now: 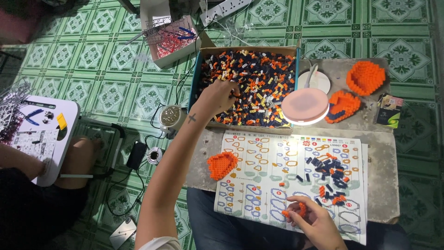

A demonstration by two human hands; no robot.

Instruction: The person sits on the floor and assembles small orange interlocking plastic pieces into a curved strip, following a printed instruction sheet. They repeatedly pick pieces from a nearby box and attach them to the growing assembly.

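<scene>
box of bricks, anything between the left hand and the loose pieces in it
Nothing visible: the left hand already reaches over the box rim, fingers down among the loose bricks.

Open desk (384,185) strip right of the sheet (259,185); bare sheet between orange piece (222,165) and loose bricks (330,178). Blocked behind by brick box (249,88), lamp (305,106) and two orange builds (354,90).
</scene>
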